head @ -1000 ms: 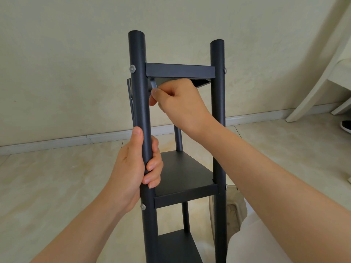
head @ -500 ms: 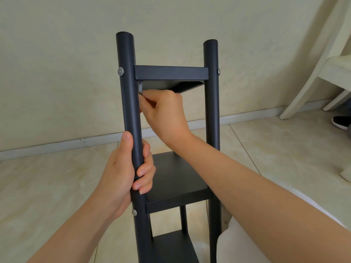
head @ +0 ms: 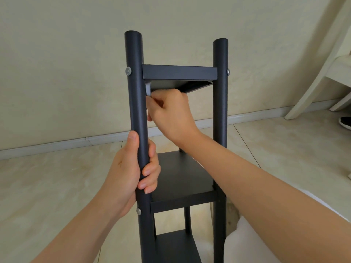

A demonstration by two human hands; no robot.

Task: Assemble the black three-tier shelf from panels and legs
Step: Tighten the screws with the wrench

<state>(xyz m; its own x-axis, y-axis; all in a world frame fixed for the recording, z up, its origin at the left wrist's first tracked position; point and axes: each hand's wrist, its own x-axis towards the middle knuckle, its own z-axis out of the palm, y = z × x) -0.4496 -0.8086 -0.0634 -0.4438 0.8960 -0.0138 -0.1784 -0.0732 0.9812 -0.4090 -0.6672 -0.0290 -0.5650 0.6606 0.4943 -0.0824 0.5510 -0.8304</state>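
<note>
Shelf: black, upright on the floor, centre of frame. Three panels sit between round posts.
- Top panel: upper centre, seen from below its front edge.
- Middle panel: centre.
- Bottom panel: cut off by the lower edge of the frame.

Silver screw heads show on the left post, one at the top panel and one at the middle panel. A third is on the right post at.

Left hand: grip closed round the left post between the top and middle panels. The thumb lies up the front and the fingers wrap in from behind.

Right hand: just under the top panel, beside the left post. Its grip is narrow, with the fingertips pinching a small grey tool. The tool's upper end reaches the inner corner where panel meets post. Its tip is hidden, so I cannot tell what it engages.

Background: pale wall, white chair at upper right, black shoe at the right edge.
</note>
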